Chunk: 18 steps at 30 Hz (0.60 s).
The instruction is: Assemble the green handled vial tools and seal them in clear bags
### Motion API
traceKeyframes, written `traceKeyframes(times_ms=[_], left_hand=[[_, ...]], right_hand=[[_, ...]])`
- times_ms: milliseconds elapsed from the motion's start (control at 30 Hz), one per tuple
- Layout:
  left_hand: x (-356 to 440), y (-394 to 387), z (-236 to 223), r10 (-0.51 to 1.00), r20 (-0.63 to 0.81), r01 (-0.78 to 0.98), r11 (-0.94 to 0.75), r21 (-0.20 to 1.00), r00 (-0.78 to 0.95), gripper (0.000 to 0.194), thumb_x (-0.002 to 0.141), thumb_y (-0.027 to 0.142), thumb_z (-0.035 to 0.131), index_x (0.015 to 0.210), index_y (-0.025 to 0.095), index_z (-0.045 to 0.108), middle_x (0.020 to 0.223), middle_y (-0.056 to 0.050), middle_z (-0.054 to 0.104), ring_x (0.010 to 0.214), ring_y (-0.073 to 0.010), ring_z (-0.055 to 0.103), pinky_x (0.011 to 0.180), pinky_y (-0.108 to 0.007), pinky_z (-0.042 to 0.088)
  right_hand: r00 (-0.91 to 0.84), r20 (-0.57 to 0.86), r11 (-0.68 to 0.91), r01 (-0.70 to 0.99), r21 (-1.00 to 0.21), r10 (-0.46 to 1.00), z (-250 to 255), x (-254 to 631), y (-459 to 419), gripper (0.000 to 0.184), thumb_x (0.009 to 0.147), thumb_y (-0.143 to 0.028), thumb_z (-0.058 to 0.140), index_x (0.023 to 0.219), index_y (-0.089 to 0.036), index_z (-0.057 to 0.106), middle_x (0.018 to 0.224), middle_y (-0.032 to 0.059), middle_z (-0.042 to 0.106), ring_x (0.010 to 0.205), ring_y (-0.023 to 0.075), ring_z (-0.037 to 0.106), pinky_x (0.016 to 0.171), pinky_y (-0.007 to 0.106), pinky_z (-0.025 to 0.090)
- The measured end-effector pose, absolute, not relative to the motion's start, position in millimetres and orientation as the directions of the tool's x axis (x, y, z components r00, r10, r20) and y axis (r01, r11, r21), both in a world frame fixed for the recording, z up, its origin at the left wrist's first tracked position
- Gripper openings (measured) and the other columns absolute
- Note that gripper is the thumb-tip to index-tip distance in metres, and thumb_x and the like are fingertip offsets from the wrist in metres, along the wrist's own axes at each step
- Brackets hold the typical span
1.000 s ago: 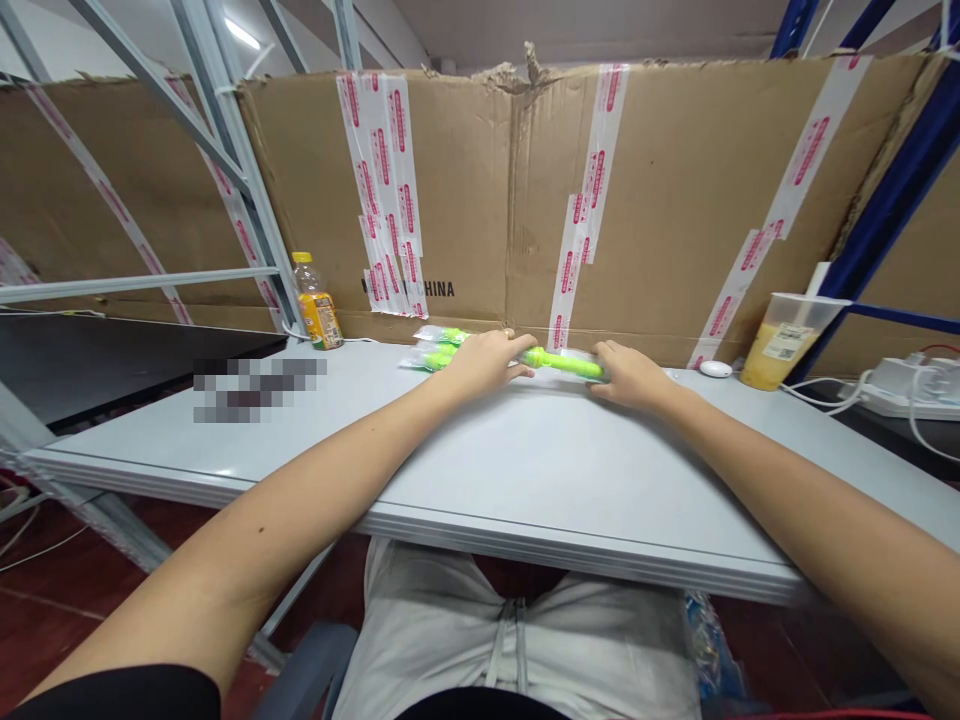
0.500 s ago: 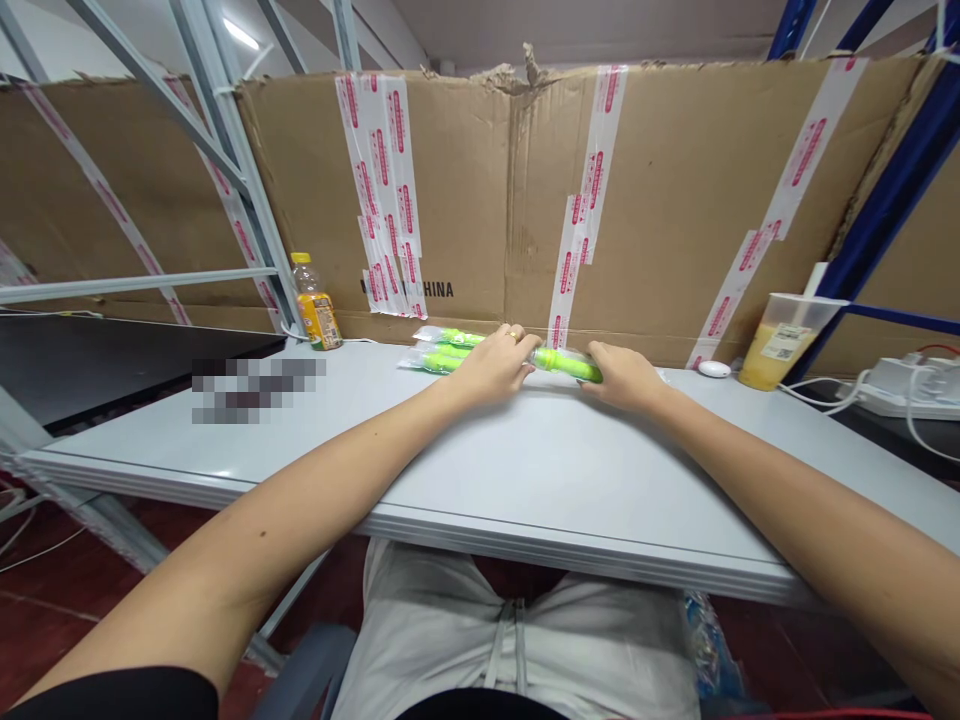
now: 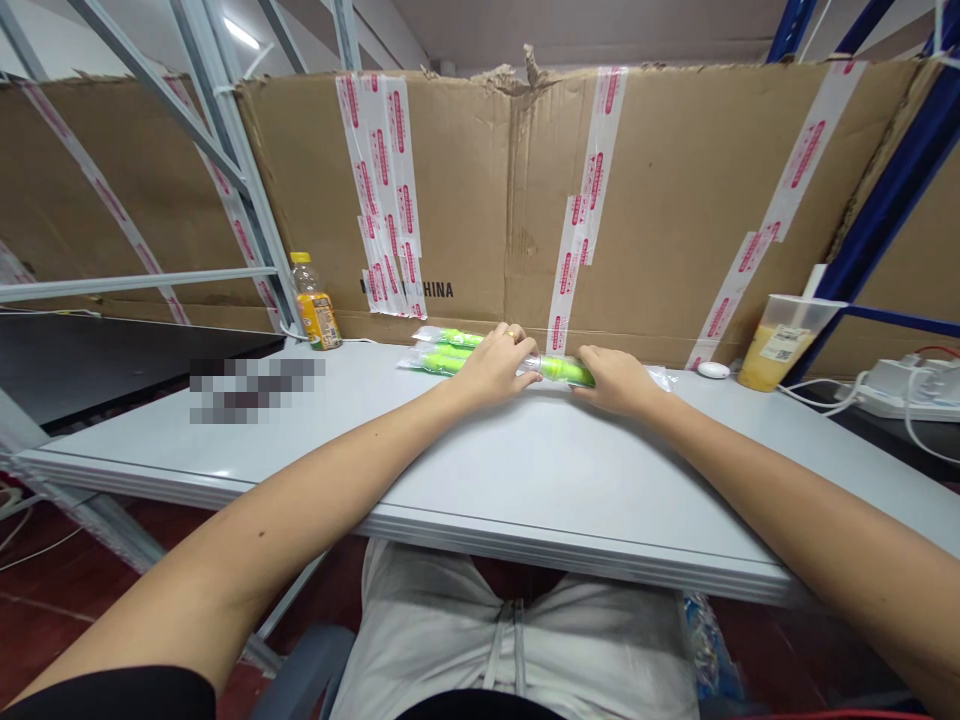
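Observation:
Bright green tube-like sticks in clear plastic wrappers (image 3: 442,359) lie side by side at the back of the table, near the cardboard. Their exact kind I cannot make out. My left hand (image 3: 499,365), with a ring on one finger, is curled over their middle. On the right, my right hand (image 3: 616,380) has thumb and fingers closed around the right end of a wrapped green stick (image 3: 562,370). A bit of clear wrapper (image 3: 663,379) pokes out beyond that hand. The palms hide parts of the sticks.
Behind the white table (image 3: 480,460) stands a taped cardboard wall (image 3: 465,200). An orange drink bottle (image 3: 319,315) is at the back left. To the right are a small white case (image 3: 713,370), a plastic cup of yellow drink (image 3: 784,345) and a white power strip (image 3: 900,390).
My right hand has shifted slightly left and lowered the right end of the green stick toward the table. Clear wrapper now shows past it. My left hand has barely moved.

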<state>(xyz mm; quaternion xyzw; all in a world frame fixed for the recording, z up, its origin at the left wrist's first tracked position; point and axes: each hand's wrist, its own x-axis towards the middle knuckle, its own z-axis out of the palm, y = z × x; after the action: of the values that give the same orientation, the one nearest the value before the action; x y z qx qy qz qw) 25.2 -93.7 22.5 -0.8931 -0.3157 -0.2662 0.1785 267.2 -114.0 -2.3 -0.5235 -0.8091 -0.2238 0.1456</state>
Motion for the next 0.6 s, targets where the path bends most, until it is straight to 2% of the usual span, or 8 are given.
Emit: traceKeyframes(times_ms=[200,467,600], left_hand=[[27.3,-94.6,20.4,0.482,0.612,0.672,-0.732,-0.111,0.627,0.029,0.083,0.04,0.069,0.1,0.017,0.064,0.106,-0.01,0.058,0.103,-0.0267,0.051,0.091,-0.041,0.044],[30.7,-89.1,15.4,0.475,0.602,0.576,-0.817,0.03,0.642,0.031,0.082,0.044,0.071,0.099,0.02,0.067,0.106,-0.008,0.058,0.103,-0.0251,0.05,0.092,-0.04,0.045],[28.7,-87.7,19.5,0.483,0.601,0.501,-0.852,0.154,0.637,0.029,0.085,0.041,0.067,0.104,0.019,0.066,0.109,-0.008,0.06,0.109,-0.024,0.052,0.098,-0.041,0.043]], right_hand=[[-0.432,0.468,0.38,0.902,0.207,0.771,-1.5,265.0,-116.4,0.03,0.086,-0.041,0.059,0.103,-0.019,0.052,0.106,0.0125,0.067,0.086,0.0257,0.062,0.065,0.032,0.035],[-0.425,0.449,0.387,0.905,0.179,0.786,-2.1,259.6,-117.5,0.028,0.085,-0.039,0.058,0.103,-0.02,0.052,0.105,0.011,0.068,0.087,0.0253,0.062,0.065,0.031,0.035],[-0.4,0.471,0.37,0.915,0.159,0.787,-1.6,260.0,-115.8,0.023,0.085,-0.037,0.057,0.1,-0.02,0.051,0.103,0.0102,0.069,0.085,0.0246,0.062,0.063,0.031,0.034]])
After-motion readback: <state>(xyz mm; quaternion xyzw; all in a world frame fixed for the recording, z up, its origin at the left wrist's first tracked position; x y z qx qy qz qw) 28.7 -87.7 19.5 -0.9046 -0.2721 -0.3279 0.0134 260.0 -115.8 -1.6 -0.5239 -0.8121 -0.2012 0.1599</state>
